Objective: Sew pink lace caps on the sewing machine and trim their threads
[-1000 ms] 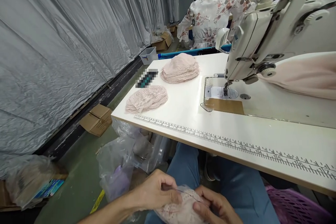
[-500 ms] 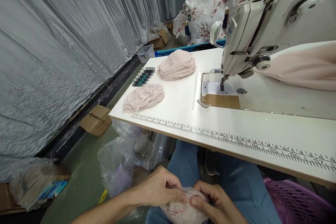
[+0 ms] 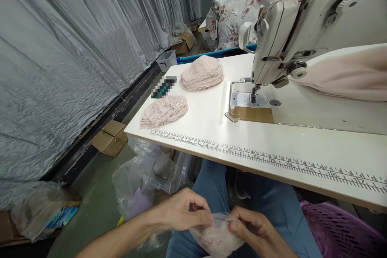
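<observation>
Over my lap, my left hand and my right hand both pinch the top edge of a clear plastic bag that holds a pink lace piece. The fingers of both hands are closed on the bag's rim. On the white sewing table above lie a flat stack of pink lace pieces near the left corner and a taller pile of pink pieces behind it. The sewing machine stands at the right, with pink fabric draped under its arm.
A ruler strip runs along the table's front edge. Plastic bags and cardboard boxes lie on the floor at the left beside a grey sheet wall. A purple basket sits at my right. Another person in a floral top stands behind the table.
My hands have shifted slightly apart along the bag's rim, and the bag now hangs more open between them. The view has drifted a little.
</observation>
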Demonstrator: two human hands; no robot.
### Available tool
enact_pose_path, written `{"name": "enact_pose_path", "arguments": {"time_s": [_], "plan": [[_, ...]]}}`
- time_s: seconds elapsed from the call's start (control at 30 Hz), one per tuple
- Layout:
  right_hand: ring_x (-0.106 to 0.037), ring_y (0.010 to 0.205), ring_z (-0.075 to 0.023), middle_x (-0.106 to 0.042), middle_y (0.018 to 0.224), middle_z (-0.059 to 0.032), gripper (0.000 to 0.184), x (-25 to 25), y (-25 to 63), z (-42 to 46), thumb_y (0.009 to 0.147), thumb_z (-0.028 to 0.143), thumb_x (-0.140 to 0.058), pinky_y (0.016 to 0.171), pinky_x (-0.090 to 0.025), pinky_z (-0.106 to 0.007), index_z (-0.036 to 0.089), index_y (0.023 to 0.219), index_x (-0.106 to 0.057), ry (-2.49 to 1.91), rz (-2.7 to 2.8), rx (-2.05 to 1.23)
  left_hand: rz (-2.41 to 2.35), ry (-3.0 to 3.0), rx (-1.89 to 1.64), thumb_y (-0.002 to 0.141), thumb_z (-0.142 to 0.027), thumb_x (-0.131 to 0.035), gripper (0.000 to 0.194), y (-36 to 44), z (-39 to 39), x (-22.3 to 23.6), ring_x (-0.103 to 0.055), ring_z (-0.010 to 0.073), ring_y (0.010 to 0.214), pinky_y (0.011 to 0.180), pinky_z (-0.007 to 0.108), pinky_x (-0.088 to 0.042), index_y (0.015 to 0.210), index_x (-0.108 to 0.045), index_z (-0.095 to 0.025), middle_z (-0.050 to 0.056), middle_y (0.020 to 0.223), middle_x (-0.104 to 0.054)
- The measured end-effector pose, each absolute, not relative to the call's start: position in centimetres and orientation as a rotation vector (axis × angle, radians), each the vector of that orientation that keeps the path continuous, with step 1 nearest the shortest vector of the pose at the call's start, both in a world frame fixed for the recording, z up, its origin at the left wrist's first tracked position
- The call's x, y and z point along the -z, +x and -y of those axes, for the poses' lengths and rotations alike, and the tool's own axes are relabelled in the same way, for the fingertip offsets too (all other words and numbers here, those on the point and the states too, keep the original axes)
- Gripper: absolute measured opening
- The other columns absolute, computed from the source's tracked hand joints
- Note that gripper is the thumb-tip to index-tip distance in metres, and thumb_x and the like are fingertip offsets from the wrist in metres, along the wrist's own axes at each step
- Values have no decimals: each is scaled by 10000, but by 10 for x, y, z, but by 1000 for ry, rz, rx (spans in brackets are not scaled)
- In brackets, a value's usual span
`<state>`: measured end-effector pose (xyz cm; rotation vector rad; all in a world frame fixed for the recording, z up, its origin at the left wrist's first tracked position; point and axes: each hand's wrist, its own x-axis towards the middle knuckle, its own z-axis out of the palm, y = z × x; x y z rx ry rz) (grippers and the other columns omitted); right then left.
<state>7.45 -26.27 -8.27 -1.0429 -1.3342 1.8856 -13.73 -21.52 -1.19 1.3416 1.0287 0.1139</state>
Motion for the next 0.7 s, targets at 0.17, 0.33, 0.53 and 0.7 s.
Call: {"name": "enact_pose_path", "arguments": {"time_s": [0.17,0.33,0.53,0.7], "plan": [[-381,627,-141,-411,652,30,441,79,81,263,834,603,-532,584,-316,-256,189,686,-564,-1103,1234,-1875,-995,1259,-82,615,-618,-740,546,-138,217,14,-428,93,587,554,202,-354,811,-716,-109,9,640,-553],[-376,629,-137,-419,648,32,429,81,84,267,831,584,-557,582,-312,-249,185,676,-569,-1099,1198,-1872,-1033,1256,-74,613,-555,-772,472,-139,219,15,-373,73,543,506,190,-304,732,-710,-102,-21,564,-497],[-336,600,-115,-380,632,49,428,87,79,269,761,589,-641,543,-270,-238,176,687,-552,-982,1202,-1974,-1032,1287,-91,683,-643,-669,545,-134,219,13,-441,89,574,546,192,-356,713,-700,-100,2,605,-556],[-325,572,-105,-362,622,54,420,87,77,269,773,569,-640,521,-239,-240,173,669,-548,-1027,1216,-1968,-936,1190,-93,630,-599,-739,512,-138,222,13,-535,130,659,639,227,-436,798,-728,-116,32,696,-619]]}}
